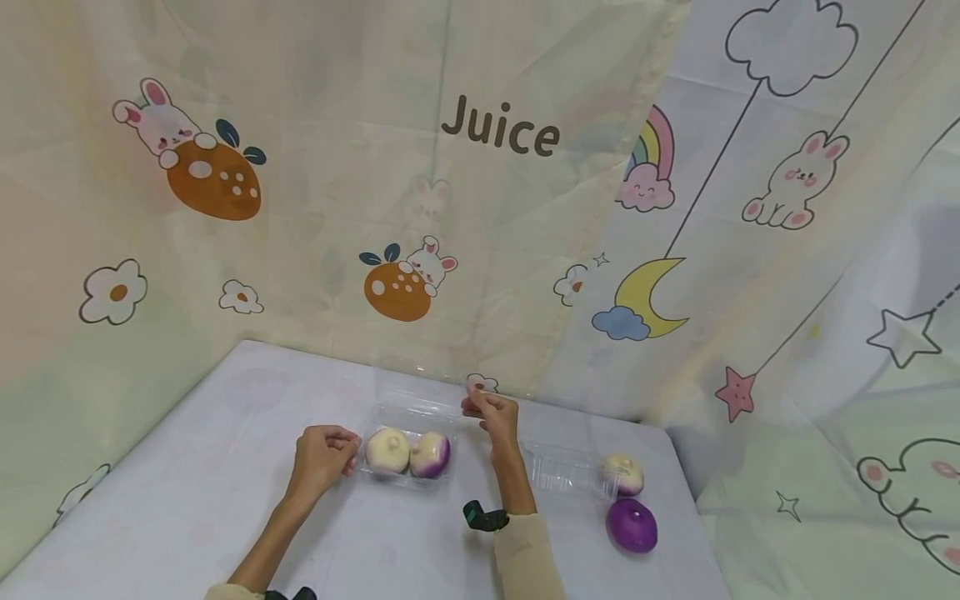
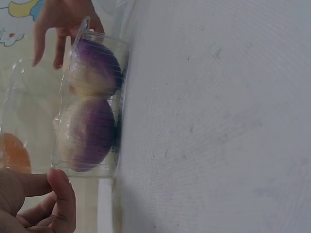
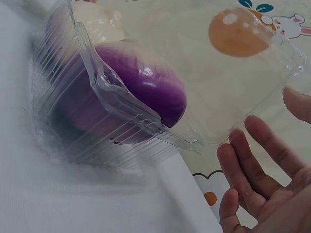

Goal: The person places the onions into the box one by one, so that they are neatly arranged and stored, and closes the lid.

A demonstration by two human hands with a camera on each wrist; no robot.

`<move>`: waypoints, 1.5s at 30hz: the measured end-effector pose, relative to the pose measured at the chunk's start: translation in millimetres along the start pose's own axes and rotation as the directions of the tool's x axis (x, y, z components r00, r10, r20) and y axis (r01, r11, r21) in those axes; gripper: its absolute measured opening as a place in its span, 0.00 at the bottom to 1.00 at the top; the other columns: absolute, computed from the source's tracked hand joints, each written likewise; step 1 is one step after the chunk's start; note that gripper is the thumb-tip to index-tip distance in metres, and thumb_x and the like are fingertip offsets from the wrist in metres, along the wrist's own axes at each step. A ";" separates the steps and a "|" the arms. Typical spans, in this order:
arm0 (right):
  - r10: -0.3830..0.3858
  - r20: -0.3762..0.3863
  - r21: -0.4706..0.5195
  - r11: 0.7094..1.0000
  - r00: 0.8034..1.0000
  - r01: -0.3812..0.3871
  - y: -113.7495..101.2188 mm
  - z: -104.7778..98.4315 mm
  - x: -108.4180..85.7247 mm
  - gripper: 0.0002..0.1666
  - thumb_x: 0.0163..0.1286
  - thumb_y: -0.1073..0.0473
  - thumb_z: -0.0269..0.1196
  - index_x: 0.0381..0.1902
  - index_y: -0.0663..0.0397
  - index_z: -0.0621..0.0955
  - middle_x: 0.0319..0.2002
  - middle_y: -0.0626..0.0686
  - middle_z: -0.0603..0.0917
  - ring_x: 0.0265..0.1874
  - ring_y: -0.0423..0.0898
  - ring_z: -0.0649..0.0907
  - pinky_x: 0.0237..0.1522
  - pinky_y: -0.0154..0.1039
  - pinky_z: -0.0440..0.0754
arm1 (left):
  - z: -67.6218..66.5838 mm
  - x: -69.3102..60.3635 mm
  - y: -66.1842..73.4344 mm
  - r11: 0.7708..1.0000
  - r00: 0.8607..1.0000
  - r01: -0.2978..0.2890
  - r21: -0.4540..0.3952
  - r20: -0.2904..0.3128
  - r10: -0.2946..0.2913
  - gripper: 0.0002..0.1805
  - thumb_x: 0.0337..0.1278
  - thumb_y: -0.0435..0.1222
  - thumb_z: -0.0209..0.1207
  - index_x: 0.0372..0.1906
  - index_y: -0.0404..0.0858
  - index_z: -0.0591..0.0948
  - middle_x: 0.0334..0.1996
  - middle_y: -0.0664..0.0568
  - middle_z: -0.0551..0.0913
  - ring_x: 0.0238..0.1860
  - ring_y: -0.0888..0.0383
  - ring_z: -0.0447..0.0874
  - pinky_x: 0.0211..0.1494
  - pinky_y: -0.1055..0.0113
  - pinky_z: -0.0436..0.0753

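A clear plastic container (image 1: 408, 481) holds two cream-and-purple round vegetables (image 1: 387, 451) side by side, its clear lid (image 3: 243, 92) raised at the back. My left hand (image 1: 322, 462) is at the container's left end, thumb and index finger pinching its rim corner in the left wrist view. My right hand (image 1: 495, 417) is at the lid's right side; in the right wrist view the hand (image 3: 272, 184) has its fingers extended, fingertips at the lid's edge and thumb apart.
To the right lie a second clear container (image 1: 566, 471), a cream-and-purple vegetable (image 1: 624, 473) partly behind its plastic, and a purple one (image 1: 632, 526) nearer the front. A printed curtain (image 1: 315, 250) hangs behind the white table (image 1: 420, 550).
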State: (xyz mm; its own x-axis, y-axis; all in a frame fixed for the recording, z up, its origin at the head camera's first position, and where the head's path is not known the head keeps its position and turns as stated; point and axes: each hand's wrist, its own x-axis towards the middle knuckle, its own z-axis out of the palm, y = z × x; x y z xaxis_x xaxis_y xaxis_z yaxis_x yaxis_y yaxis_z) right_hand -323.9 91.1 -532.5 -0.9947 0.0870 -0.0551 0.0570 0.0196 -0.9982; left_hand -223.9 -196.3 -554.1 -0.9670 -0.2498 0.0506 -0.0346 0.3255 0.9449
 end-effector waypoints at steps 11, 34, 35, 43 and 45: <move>-0.036 0.052 0.002 0.999 0.998 0.036 -3.1 -4.2 -7.0 0.21 0.73 0.46 0.75 0.40 0.61 0.93 0.33 0.48 0.95 0.34 0.38 0.92 0.55 0.47 0.87 | 0.1 -1.4 1.1 1.000 1.000 0.008 -0.004 0.006 -0.008 0.06 0.69 0.25 0.67 0.41 0.22 0.88 0.24 0.41 0.89 0.16 0.58 0.85 0.20 0.71 0.84; -0.160 0.126 -0.062 0.984 0.979 0.169 -4.6 -10.0 -16.5 0.19 0.75 0.52 0.73 0.49 0.65 0.91 0.41 0.59 0.95 0.46 0.58 0.93 0.55 0.40 0.92 | -0.1 -1.1 1.0 1.000 1.000 0.002 0.012 0.003 -0.002 0.07 0.69 0.25 0.68 0.43 0.22 0.88 0.23 0.44 0.88 0.17 0.58 0.86 0.21 0.69 0.87; -0.158 0.128 -0.065 0.984 0.979 0.168 -5.0 -10.5 -16.9 0.19 0.75 0.52 0.73 0.49 0.66 0.91 0.40 0.57 0.95 0.46 0.56 0.92 0.55 0.38 0.92 | -0.3 -1.3 0.9 1.000 1.000 0.003 0.012 0.004 -0.003 0.07 0.69 0.25 0.68 0.43 0.22 0.88 0.23 0.43 0.89 0.17 0.58 0.86 0.21 0.69 0.87; -0.141 0.149 -0.082 0.985 0.979 0.154 -4.9 -11.9 -17.6 0.17 0.75 0.57 0.73 0.50 0.67 0.90 0.42 0.54 0.95 0.44 0.49 0.92 0.50 0.31 0.89 | -1.2 -2.3 1.4 1.000 1.000 0.011 0.006 0.007 -0.011 0.07 0.70 0.26 0.67 0.44 0.21 0.88 0.25 0.40 0.90 0.18 0.57 0.86 0.20 0.70 0.85; -0.143 0.152 -0.096 0.983 0.978 0.159 -5.2 -12.2 -18.7 0.17 0.75 0.57 0.73 0.51 0.68 0.90 0.44 0.56 0.95 0.43 0.44 0.92 0.52 0.31 0.88 | -1.3 -2.5 1.2 1.000 1.000 0.013 0.000 0.006 -0.013 0.07 0.69 0.25 0.67 0.43 0.22 0.88 0.25 0.39 0.90 0.18 0.57 0.86 0.21 0.70 0.85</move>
State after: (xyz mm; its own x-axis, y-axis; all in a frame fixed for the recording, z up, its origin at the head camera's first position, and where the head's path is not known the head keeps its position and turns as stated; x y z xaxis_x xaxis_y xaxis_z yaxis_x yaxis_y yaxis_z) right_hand -304.6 101.4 -526.0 -0.9940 -0.0691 0.0853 -0.0937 0.1291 -0.9872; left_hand -221.2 -196.5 -552.7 -0.9678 -0.2489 0.0362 -0.0476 0.3223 0.9454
